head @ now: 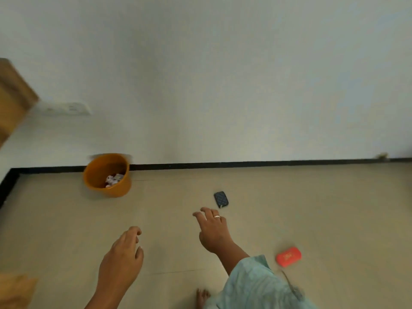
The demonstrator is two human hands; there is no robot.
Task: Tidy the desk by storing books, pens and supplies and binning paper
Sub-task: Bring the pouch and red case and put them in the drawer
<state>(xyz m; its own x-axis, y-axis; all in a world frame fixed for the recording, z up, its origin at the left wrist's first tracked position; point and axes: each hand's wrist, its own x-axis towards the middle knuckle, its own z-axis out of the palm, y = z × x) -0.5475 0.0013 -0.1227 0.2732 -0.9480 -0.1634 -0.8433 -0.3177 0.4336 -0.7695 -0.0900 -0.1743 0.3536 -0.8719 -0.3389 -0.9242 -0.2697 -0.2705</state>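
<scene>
The left hand and right hand hang loosely curled, empty; a hasty reach could skid the black pouch across the floor.

Reads as a plain room in a home. Beige tiled floor, bare white wall, black skirting where they meet. Blurred wall socket plate at 10 o'clock, edge of wooden furniture at 9. Orange bin on the floor at 10, crumpled paper inside. Bare foot at 6: domestic, indoors.
</scene>
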